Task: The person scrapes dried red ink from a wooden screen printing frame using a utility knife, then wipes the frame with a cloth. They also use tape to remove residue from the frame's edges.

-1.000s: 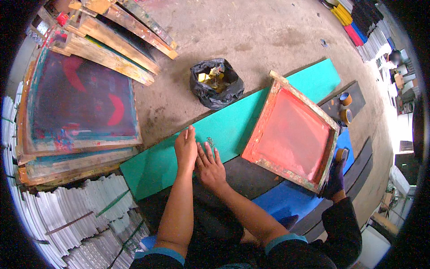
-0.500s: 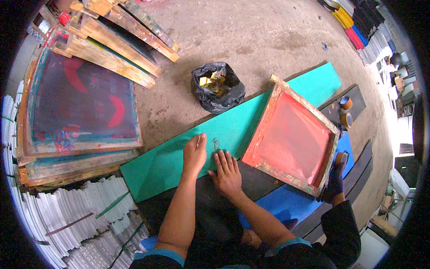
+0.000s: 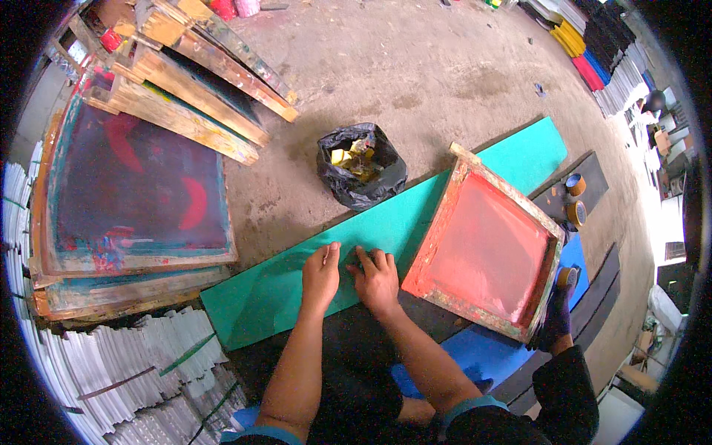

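A long green board (image 3: pixel 259 308) lies slantwise in front of me, and both my hands are over its middle. My left hand (image 3: pixel 320 280) is closed in a fist with the thumb uppermost; a small pale bit shows by the thumb, too small to name. Close beside it, my right hand (image 3: pixel 377 282) has its fingers bent inward, fingertips at the board's surface. Whatever is under those fingertips is hidden. Right of this hand, a wooden screen-printing frame (image 3: pixel 493 256) with red-stained mesh rests across the board.
An open black plastic bag (image 3: pixel 356 189) with yellow scraps stands beyond the board. At left are stacked printing screens (image 3: pixel 141 185), wood-handled squeegees (image 3: pixel 193 111) and bundled whitish sheets (image 3: pixel 141 356). Tape rolls (image 3: pixel 575 213) and a blue sheet (image 3: pixel 482 356) lie at right, near my foot.
My right hand has gone from lying flat to bent fingers. The dark curly lines beside it on the board no longer show. The whole view has shifted, with things lower in the picture.
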Tool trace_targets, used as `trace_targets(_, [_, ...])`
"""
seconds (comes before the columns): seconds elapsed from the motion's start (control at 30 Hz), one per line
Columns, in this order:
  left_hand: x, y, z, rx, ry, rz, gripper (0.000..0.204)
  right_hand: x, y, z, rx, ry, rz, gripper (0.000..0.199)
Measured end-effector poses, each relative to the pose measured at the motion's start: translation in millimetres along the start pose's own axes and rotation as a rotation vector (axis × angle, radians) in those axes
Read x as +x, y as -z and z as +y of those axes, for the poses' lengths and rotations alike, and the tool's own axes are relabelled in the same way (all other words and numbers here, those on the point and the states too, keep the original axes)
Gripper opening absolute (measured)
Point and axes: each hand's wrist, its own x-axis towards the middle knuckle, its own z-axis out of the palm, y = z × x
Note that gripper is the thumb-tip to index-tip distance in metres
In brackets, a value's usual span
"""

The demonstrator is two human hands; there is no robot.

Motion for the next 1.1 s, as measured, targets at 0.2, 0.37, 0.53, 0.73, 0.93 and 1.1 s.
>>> trace_targets(0.2, [-2.7, -0.5, 3.2, -0.044, 0.014, -0.025, 0.047, -1.4, -14.0, 4.9, 0.048, 0.017, 0.080, 0.023])
trace_targets(0.37, [-5.8, -1.1, 9.5, -0.039, 0.007, -0.048, 0.047, -4.1, -21.0, 7.9, 0.004, 0.062, 0.136, 0.013])
trace_targets(0.53, [-5.5, -1.0, 5.7, -0.105, 0.012, -0.052, 0.048, -1.5, -21.8, 0.8, -0.097, 0.046, 0.128, 0.011])
trace_targets(0.73, [-4.6, -2.3, 13.1, -0.161, 0.014, -0.073, 0.047, 5.7, -22.1, 5.0, -0.143, -0.010, 0.021, 0.010])
trace_targets(0.93, [-12.6, -3.2, 24.4, -0.264, 0.113, -0.119, 0.048, 13.5, -0.1, -3.1, 0.096, -0.137, 0.029, 0.011])
trace_targets(1.1, [-5.1, -5.0, 11.4, -0.297, 0.102, -0.111, 0.047, 49.7, 21.6, -14.8, 0.380, -0.329, 0.139, 0.014])
